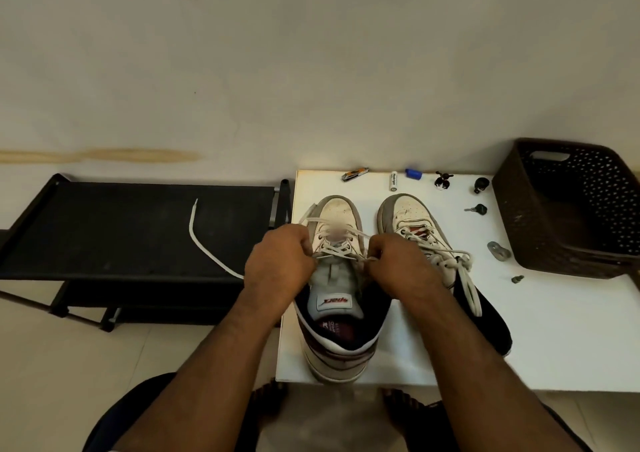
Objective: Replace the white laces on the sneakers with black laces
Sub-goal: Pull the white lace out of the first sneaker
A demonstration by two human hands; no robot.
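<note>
Both hands, left hand (280, 257) and right hand (398, 261), keep a pinching grip on the white lace (337, 251) of the left sneaker (337, 278), apparently to draw it from the eyelets.

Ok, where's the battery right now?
In the head view the battery lies at the white table's far edge, between the small knife and the blue cap, beyond the right sneaker.

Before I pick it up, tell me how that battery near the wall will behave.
The battery is a small cylinder lying on its side, so it will probably roll if nudged. It looks smooth, likely slippery to pinch. Nothing on the white table touches it to block rolling.
</note>
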